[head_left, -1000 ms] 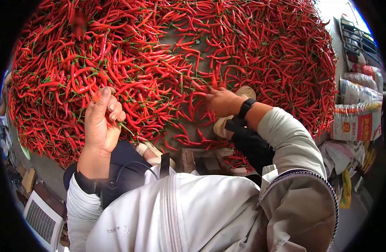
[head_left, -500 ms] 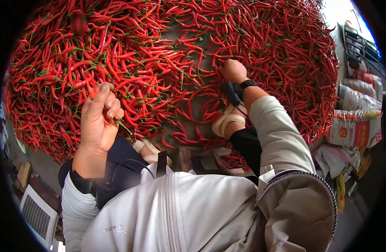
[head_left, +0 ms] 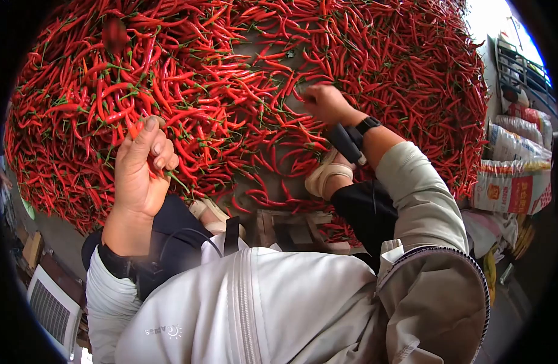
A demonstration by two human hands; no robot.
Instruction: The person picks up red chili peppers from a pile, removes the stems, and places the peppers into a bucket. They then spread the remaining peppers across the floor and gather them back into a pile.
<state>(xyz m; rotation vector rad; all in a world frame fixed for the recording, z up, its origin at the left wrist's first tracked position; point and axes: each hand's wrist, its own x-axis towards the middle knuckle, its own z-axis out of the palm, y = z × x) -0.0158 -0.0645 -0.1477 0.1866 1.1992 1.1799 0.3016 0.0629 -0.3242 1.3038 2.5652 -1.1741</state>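
Red chili peppers [head_left: 218, 115] with green stems cover the floor in a wide layer. At the left, my left hand [head_left: 142, 167] is raised palm up, its fingers curled round a red chili; a green stem sticks out below the fingers. My right hand [head_left: 327, 104], with a black watch on the wrist, hangs over the narrow gap between the two spreads of chilies. Its fingers are bent and blurred, and whether they hold anything is hidden.
Between my feet stands a small wooden stool [head_left: 291, 233]. My sandals [head_left: 329, 177] rest beside the chilies. Stacked printed sacks [head_left: 513, 188] are at the right, and a white vented panel [head_left: 53, 309] lies at the lower left.
My right hand has moved a little to the left, and its forearm has turned, with the elbow further right. The left hand keeps its grip almost in the same place.
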